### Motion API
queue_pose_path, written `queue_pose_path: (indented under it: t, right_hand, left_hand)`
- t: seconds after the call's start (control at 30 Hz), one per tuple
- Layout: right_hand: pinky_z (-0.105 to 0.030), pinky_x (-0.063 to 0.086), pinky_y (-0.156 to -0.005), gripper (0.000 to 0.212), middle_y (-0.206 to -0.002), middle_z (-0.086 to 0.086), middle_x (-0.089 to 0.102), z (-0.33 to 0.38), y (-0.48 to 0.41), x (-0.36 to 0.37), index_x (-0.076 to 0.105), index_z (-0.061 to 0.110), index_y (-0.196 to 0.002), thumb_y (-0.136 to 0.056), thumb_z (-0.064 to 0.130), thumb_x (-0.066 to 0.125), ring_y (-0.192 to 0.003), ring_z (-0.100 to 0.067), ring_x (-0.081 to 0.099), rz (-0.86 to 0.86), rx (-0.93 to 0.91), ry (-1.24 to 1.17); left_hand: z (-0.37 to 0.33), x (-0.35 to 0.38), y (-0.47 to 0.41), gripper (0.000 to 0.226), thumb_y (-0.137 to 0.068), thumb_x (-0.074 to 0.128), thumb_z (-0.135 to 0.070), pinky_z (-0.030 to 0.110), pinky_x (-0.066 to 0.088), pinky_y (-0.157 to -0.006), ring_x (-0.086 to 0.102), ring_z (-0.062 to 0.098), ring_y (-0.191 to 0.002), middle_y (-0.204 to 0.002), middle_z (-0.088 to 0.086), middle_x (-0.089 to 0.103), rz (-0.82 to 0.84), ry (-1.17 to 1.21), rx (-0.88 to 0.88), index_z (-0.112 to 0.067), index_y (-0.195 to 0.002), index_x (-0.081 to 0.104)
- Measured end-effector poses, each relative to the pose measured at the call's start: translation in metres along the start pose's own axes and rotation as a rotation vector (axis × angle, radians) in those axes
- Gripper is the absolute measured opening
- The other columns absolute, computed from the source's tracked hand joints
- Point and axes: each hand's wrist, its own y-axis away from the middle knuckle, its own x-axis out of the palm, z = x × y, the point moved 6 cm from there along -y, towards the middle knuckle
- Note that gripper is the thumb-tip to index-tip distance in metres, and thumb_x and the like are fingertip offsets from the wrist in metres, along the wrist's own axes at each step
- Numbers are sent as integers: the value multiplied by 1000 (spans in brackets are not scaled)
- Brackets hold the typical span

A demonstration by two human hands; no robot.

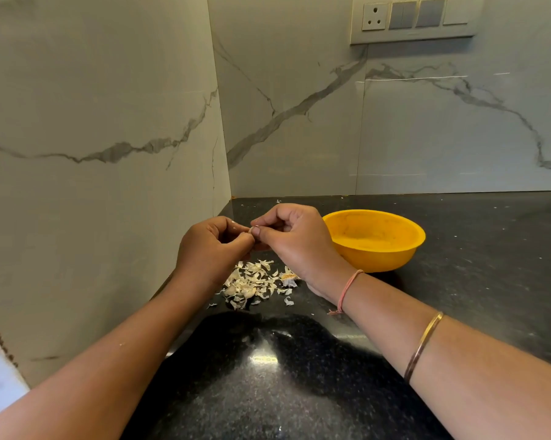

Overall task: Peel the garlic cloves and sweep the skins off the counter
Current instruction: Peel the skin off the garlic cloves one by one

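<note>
Head view: left hand [213,246] and right hand [294,239] both pinch one garlic clove [252,230], held above the skins pile [255,282] on the table [458,281] so peel drops there; yellow bowl [375,239] beside, probably for cloves.

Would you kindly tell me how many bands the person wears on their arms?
2, both on the right arm: a pink thread at the wrist, a gold bangle further up the forearm. None shows on the left.

A home kitchen: black granite counter [458,249], marble-look wall tiles [299,122], switchboard [417,19]
</note>
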Motion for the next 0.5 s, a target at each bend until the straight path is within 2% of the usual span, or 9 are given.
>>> queue_pose_path:
  t: [0.3, 0.43, 0.5]
  right_hand:
    - [-42, 57, -81, 19, -85, -13, 69, 2, 2, -3, 69, 16, -73, -79, -2, 68, -90, -27, 66, 0, 124, -120]
    - [-43, 57, -82, 22, -79, -12, 67, -1, 1, -2, 66, 10, -70, -81, -8, 63, -90, -31, 67, 46, 226, -241]
    - [-47, 55, -85, 20, -76, -13, 67, -1, 1, -2, 66, 6, -71, -81, -10, 61, -84, -29, 67, 73, 278, -264]
  left_hand:
    - [-5, -1, 1, 12, -81, 69, -16, 29, 50, -62, 66, 23, -69, -67, 0, 68, -39, -129, 104, -19, -70, 66]
    - [-8, -1, 3, 14, -81, 67, -13, 20, 44, -53, 59, 14, -60, -65, -1, 66, -19, -166, 153, -21, -70, 65]
    - [-10, -1, 3, 13, -81, 67, -12, 22, 45, -53, 57, 12, -58, -65, 1, 66, -1, -178, 172, -20, -71, 66]
